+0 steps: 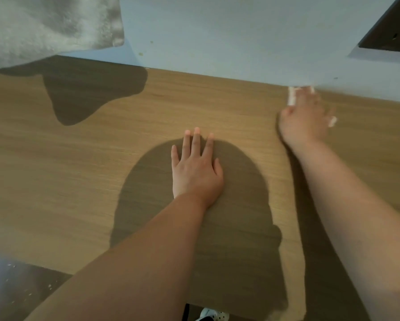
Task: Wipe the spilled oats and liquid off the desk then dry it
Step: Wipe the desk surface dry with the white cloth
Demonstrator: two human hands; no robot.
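Left hand (pixel 195 172) lies flat on the tabletop (pixel 67 181), fingers (pixel 196 142) straight and slightly spread, likely bracing the lean. Right hand (pixel 303 121) reaches to the back edge by the wall (pixel 217 42), over a white wipe (pixel 291 98) peeking out both sides. It's blurred, so I can't tell its finger state. No oats or liquid show on the wood; probably the drying pass.

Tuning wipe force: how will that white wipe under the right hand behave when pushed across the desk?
Likely floppy: the white wipe peeks out unevenly around the right hand. Probably light, so it may bunch or slip on the smooth desk unless pressed.
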